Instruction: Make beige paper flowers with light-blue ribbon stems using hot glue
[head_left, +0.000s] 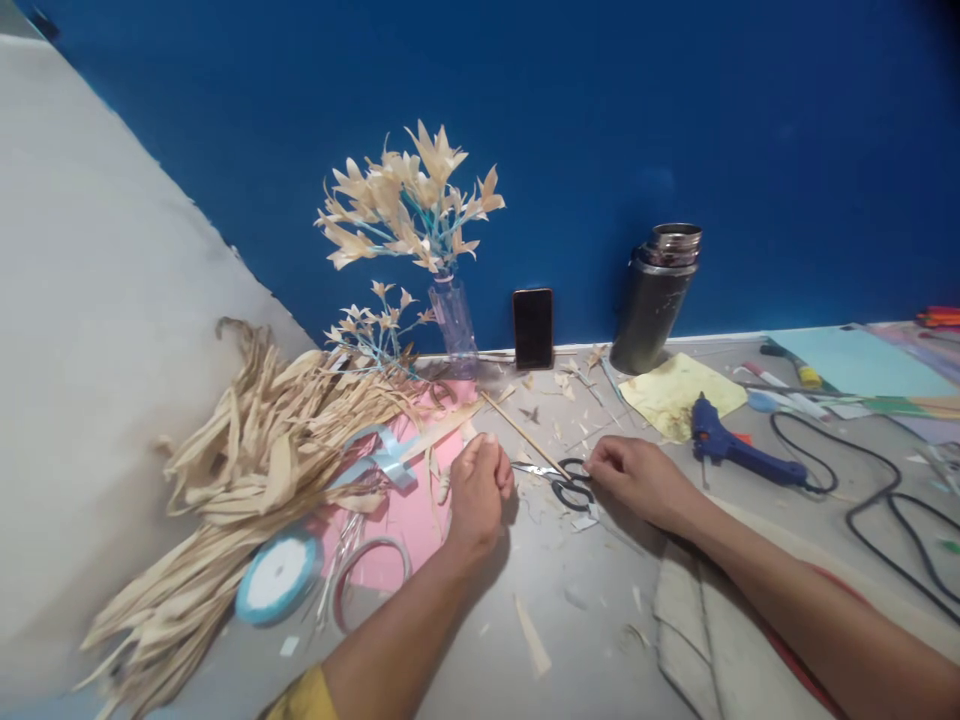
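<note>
My left hand [480, 485] is closed above the edge of a pink sheet [382, 545], with its fingers curled in; whatever they hold is hidden. My right hand [637, 478] has its fingers pinched at the black handle of the scissors [574, 495]. The scissor blades point left, toward my left hand. A thin wooden stick [525, 433] lies slanting with its near end over the scissors. Behind my left hand are a pale strip of dried husk [442, 432] and a light blue ribbon [390, 458].
Dried husks [255, 450] heap up at left, beside a ribbon spool [277, 575] and a tape roll [367, 575]. Husk flowers [412, 195] stand in a plastic bottle [454, 325]. Along the wall are a phone [533, 330] and a flask [656, 300]. A corded blue glue gun [742, 447] lies right.
</note>
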